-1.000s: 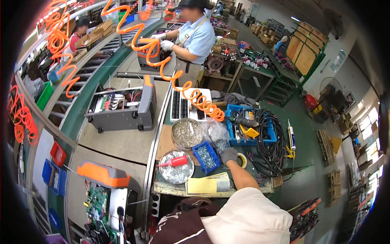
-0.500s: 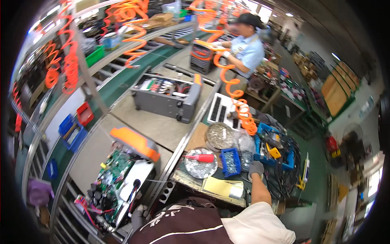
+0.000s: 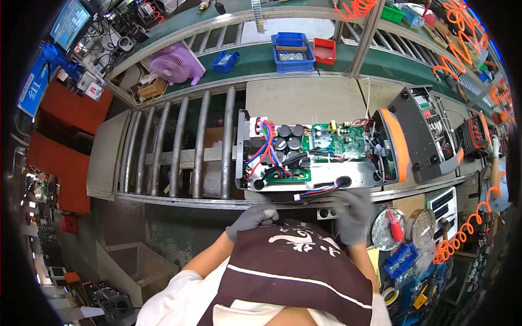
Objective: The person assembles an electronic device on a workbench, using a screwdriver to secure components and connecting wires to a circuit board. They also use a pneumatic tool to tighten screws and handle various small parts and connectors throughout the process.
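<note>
In front of me lies an opened electrical unit with a green circuit board (image 3: 340, 142), dark round capacitors, loose red and blue wires and an orange-edged end panel (image 3: 399, 145). My left hand (image 3: 254, 218), in a grey glove, is curled closed between the conveyor's near rail and my apron, with nothing visible in it. My right hand (image 3: 356, 214), also gloved, is at the rail by the unit's near right side. Motion smears its fingers, so I cannot tell what they hold. A wire bundle with a white connector (image 3: 297, 196) hangs over the unit's near edge.
Metal rollers (image 3: 179, 144) run to the left. Another dark unit (image 3: 427, 136) stands to the right. At the lower right are a red screwdriver (image 3: 395, 225) on a dish of small parts and a blue bin (image 3: 401, 259). A purple fan (image 3: 176, 64) stands behind the rollers.
My view has swung left, bringing the opened unit to the middle. My right hand has left the bench beside the blue bins and come over to the unit.
</note>
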Available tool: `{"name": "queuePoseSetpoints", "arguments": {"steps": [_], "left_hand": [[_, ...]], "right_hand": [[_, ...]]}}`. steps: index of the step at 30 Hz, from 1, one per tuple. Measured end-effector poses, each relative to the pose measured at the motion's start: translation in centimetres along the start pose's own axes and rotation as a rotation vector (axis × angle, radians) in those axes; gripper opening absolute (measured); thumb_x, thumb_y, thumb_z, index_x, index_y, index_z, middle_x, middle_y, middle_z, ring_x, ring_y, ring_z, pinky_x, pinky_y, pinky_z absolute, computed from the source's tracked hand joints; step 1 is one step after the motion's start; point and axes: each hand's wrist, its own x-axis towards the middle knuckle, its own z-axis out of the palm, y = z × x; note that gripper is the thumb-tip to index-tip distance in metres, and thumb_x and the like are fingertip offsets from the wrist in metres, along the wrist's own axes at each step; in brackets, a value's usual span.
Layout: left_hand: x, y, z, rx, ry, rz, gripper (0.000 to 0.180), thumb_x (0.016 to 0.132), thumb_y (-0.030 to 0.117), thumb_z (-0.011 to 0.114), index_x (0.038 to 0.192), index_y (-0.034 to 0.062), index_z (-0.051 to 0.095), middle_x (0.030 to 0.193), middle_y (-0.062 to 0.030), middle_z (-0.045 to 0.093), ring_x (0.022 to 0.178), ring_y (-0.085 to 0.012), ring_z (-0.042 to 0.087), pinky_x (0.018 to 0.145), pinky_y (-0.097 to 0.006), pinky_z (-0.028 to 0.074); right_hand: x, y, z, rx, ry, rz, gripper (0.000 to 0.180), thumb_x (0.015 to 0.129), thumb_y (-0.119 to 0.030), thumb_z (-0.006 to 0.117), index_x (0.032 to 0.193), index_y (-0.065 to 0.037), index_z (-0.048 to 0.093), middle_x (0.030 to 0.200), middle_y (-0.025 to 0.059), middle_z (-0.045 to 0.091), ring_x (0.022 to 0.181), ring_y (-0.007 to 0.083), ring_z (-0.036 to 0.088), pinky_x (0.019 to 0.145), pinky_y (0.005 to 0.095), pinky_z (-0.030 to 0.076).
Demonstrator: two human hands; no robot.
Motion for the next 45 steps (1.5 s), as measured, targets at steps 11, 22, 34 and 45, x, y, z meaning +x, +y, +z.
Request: {"name": "queuePoseSetpoints", "arguments": {"steps": [11, 22, 34, 45], "left_hand": [[-2.2, 0.8, -2.8, -0.467, 0.335, 0.43, 0.024, 0.098, 0.027, 0.044, 0.092, 0.0041, 0.049, 0.062, 0.0023, 0.036, 0.05, -0.0073, 0.031, 0.045, -0.022, 0.025], [-0.2, 2.7, -3.0, -0.451, 0.292, 0.434, 0.02, 0.097, 0.025, 0.044, 0.084, 0.0105, 0.046, 0.063, 0.0011, 0.035, 0.052, -0.0099, 0.032, 0.048, -0.024, 0.027], [-0.2, 2.8, -1.8, -0.475, 0.311, 0.507, 0.021, 0.097, 0.029, 0.046, 0.091, 0.0092, 0.052, 0.062, 0.0027, 0.033, 0.054, -0.0099, 0.033, 0.049, -0.024, 0.027], [-1.4, 0.0, 0.1, -0.739, 0.163, 0.322, 0.028, 0.099, 0.035, 0.044, 0.092, 0.0088, 0.052, 0.052, 0.007, 0.023, 0.041, -0.0067, 0.019, 0.042, -0.023, 0.02]], "right_hand": [[6.1, -3.3, 15.9, -0.385, -0.188, -0.298, 0.019, 0.064, -0.021, 0.068, 0.082, -0.019, 0.066, 0.095, 0.0013, 0.057, 0.101, 0.0258, 0.046, 0.088, 0.0453, 0.029], [6.0, -3.0, 16.7, -0.303, -0.147, -0.349, 0.015, 0.059, -0.021, 0.065, 0.073, -0.017, 0.066, 0.097, 0.0024, 0.059, 0.103, 0.0249, 0.048, 0.098, 0.049, 0.028], [6.6, -2.9, 16.8, -0.293, -0.091, -0.373, 0.013, 0.057, -0.02, 0.064, 0.067, -0.011, 0.066, 0.085, 0.0069, 0.058, 0.096, 0.0258, 0.05, 0.09, 0.048, 0.034], [3.9, -3.5, 10.9, -0.142, -0.23, -0.558, 0.016, 0.066, -0.021, 0.071, 0.08, -0.017, 0.065, 0.086, -0.0029, 0.058, 0.094, 0.0194, 0.051, 0.092, 0.0445, 0.036]]}}
